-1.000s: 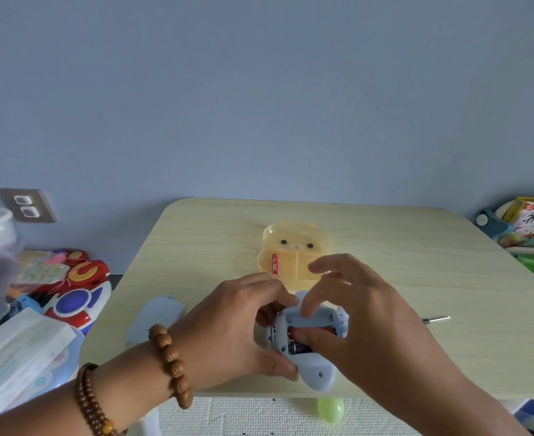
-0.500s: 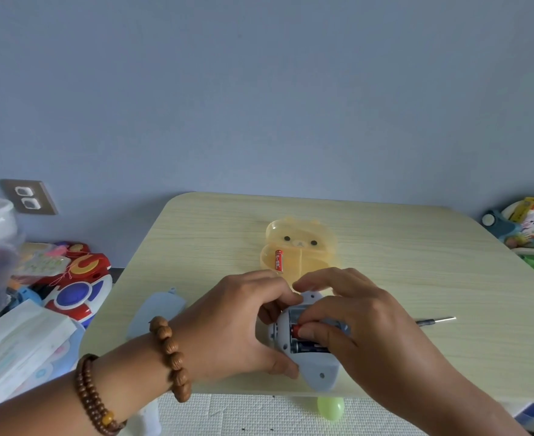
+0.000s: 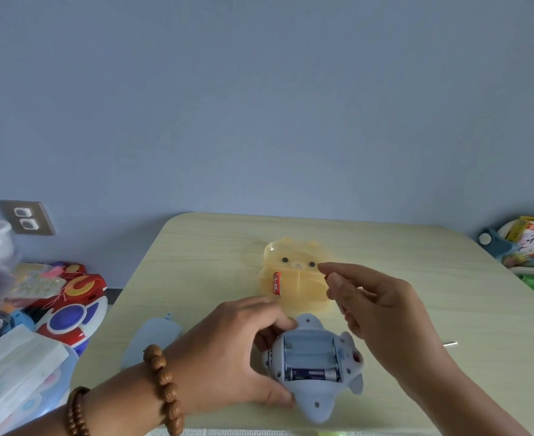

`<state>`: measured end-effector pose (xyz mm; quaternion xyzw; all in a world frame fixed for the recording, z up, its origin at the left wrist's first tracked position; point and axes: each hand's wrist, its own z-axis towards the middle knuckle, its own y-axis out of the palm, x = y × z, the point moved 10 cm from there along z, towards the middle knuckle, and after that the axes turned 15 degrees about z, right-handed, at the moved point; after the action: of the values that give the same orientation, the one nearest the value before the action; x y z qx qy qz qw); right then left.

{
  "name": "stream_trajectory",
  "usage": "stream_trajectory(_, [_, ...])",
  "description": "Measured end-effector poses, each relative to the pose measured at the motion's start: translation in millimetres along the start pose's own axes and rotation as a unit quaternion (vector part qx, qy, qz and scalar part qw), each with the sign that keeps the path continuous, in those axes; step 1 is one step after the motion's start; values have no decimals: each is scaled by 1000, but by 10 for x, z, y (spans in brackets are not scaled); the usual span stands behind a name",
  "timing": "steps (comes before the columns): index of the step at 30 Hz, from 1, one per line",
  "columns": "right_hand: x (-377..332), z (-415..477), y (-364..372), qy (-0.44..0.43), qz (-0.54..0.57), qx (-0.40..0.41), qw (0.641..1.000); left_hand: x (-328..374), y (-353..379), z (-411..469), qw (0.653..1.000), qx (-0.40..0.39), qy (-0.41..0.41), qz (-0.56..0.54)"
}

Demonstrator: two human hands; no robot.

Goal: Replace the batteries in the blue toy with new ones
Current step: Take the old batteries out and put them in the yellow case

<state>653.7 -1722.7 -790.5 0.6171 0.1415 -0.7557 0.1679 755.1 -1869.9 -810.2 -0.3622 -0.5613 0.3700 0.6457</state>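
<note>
The blue toy [image 3: 316, 394] lies belly-up at the table's near edge, and my left hand [image 3: 228, 350] grips its left side. Its open battery compartment [image 3: 309, 347] has two bare slots and one dark battery [image 3: 311, 374] in the nearest slot. My right hand [image 3: 375, 309] hovers above and behind the toy, beside the yellow bear-shaped tray [image 3: 303, 256], with its fingers curled inward. Whatever it holds is hidden behind the fingers. A red battery [image 3: 276, 283] lies in the tray's left section.
The toy's blue compartment cover [image 3: 152, 338] lies on the table [image 3: 215, 247] left of my left hand. A screwdriver tip [image 3: 449, 343] shows to the right of my right wrist. Toys and boxes are piled on the floor on the left, books on the right.
My right hand pinched a red-ended battery in the compartment, then lifted up and back toward the tray. That slot is now bare. The left hand keeps hold of the toy.
</note>
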Motion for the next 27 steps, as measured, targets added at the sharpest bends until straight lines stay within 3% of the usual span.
stream_trajectory(3, [113, 115, 43, 67, 62, -17, 996, 12, -13, 12, 1000, 1, 2, -2])
stream_trajectory(5, [160, 179, 68, 85, 37, -30, 995, 17, -20, 10, 1000, 2, 3, 0])
stream_trajectory(9, [92, 348, 146, 37, -123, -37, 991, 33, -14, 16, 1000, -4, 6, 5])
stream_trajectory(15, [37, 568, 456, -35, -281, -115, 952, 63, -10, 5, 1000, -17, 4, 17])
stream_trajectory(27, [262, 613, 556, -12, -330, -173, 928, 60, 6, 19, 1000, -10, 4, 13])
